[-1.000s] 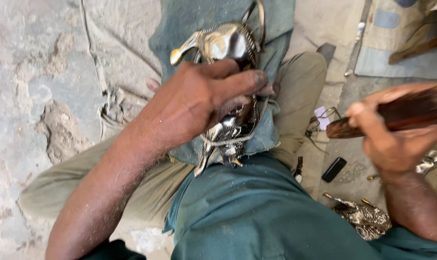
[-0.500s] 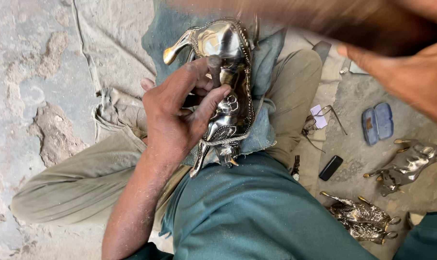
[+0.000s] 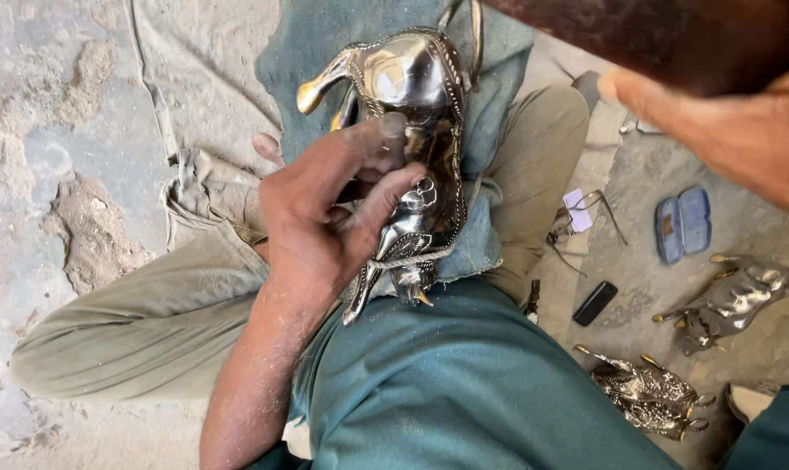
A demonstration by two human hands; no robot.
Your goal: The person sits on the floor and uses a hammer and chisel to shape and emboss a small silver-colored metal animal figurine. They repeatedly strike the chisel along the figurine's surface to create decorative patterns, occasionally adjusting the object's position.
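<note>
Bare, cracked concrete floor [image 3: 55,174] carries the scene. On it lie two shiny metal figurines [image 3: 729,300] [image 3: 647,392], an open blue case [image 3: 682,224], a small black bar [image 3: 595,303] and spectacles [image 3: 577,218].

Floor-level metalcraft workshop, cracked concrete floor [image 3: 55,174], polished metal animal figures [image 3: 732,300] lying about, grinding dust on clothes

The left hand [image 3: 325,218] sits mid-frame, fingers curled and pressing down, forearm running to the lower edge; the right hand [image 3: 725,130] is raised at the upper right, blurred.
</note>
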